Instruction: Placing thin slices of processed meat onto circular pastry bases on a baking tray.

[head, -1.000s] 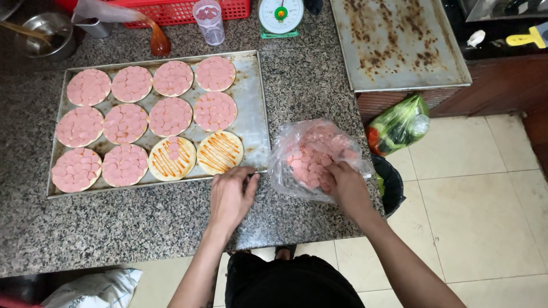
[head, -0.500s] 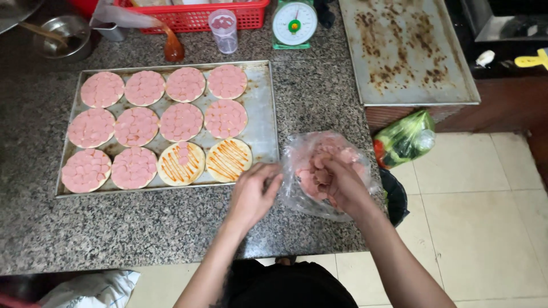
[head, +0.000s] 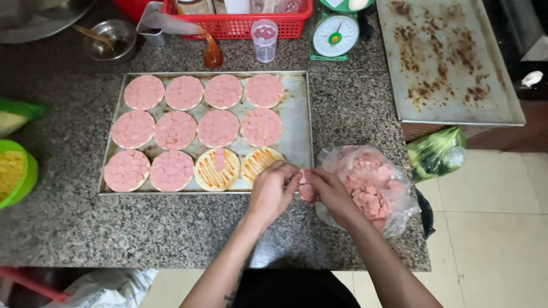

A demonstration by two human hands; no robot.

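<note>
A metal baking tray point(head: 297, 122) lies on the granite counter with several round bases covered in pink sausage slices. Two bases in the front row show orange sauce stripes; one point(head: 216, 169) carries a few slices, the other point(head: 260, 162) has none that I can see. My left hand point(head: 272, 191) and my right hand point(head: 328, 193) meet at the tray's front right corner, both pinching a small stack of sausage slices point(head: 306, 188). A clear plastic bag of sausage slices point(head: 371, 188) sits just right of my right hand.
A second, stained tray point(head: 445, 57) lies at the back right. A red basket point(head: 240, 23), a plastic cup point(head: 265, 40), a green kitchen scale point(head: 335, 35), a metal bowl point(head: 114, 39) and a green bowl point(head: 14, 171) ring the work area. The counter edge runs near my body.
My right hand has come out of the bag with slices and moved left. My left hand has risen off the counter to meet it, and both now grip the stack.
</note>
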